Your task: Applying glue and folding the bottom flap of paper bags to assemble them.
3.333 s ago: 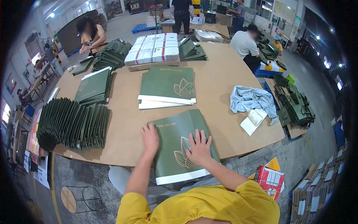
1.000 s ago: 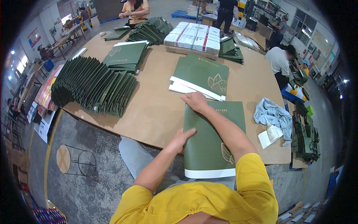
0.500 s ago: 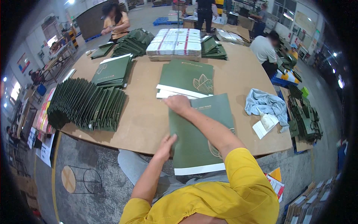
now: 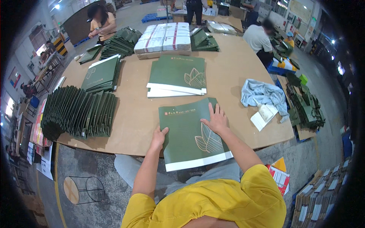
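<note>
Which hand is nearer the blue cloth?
Right. The right hand is on the green paper, left of the blue cloth; the left hand, at the paper's left edge, is farther.

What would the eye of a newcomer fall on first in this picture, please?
Probably the flat green piece with gold petals and a white strip, at the table's near edge, the left hand at its left side and the right hand spread on its right part. Next might come the dense row of folded dark green pieces at the left, then the crumpled light blue cloth toward the right.
</note>
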A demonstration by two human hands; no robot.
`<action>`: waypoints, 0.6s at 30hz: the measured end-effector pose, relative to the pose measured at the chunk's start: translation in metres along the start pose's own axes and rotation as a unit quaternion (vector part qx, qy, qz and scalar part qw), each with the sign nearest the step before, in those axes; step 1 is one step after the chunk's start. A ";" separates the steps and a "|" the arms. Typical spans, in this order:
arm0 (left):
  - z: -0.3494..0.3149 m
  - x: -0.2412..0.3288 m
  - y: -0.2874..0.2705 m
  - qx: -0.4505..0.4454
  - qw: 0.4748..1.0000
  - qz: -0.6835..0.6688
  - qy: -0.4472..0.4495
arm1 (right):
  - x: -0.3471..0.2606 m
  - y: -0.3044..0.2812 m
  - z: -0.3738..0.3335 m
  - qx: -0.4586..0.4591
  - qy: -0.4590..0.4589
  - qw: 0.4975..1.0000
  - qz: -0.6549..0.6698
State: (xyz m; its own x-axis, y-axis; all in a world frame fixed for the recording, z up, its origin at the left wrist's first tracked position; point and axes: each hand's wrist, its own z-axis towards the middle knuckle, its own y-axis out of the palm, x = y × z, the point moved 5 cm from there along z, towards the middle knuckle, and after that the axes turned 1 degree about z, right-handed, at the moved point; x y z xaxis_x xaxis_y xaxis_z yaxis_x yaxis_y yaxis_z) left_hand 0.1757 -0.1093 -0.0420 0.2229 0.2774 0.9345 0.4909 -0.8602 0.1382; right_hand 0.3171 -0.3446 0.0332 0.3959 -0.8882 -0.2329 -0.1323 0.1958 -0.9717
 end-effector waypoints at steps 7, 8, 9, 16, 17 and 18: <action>0.007 0.009 -0.004 0.040 0.994 0.090 0.044 | 0.011 0.013 0.007 -0.006 0.029 0.999 0.013; 0.005 0.014 -0.003 0.062 0.991 0.107 0.047 | 0.016 0.015 0.010 -0.007 0.031 0.999 0.014; 0.001 0.017 0.000 0.062 0.991 0.108 0.045 | 0.022 0.018 0.010 -0.001 0.028 0.999 0.042; 0.003 0.016 -0.005 0.127 0.941 0.297 0.103 | 0.026 0.024 0.005 0.007 0.027 0.998 0.050; 0.008 0.011 -0.006 0.108 0.950 0.277 0.100 | 0.027 0.022 0.007 0.012 0.018 0.998 0.051; 0.012 0.003 -0.009 0.115 0.949 0.274 0.103 | 0.032 0.021 0.006 0.011 0.026 0.997 0.067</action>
State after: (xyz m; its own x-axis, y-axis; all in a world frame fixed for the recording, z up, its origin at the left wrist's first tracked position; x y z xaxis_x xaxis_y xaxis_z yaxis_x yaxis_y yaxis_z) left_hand 0.1823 -0.0959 -0.0447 0.3401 -0.2951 0.8929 0.5256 -0.7277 -0.4407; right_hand 0.3328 -0.3662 0.0053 0.3286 -0.8733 -0.3598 -0.1608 0.3237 -0.9324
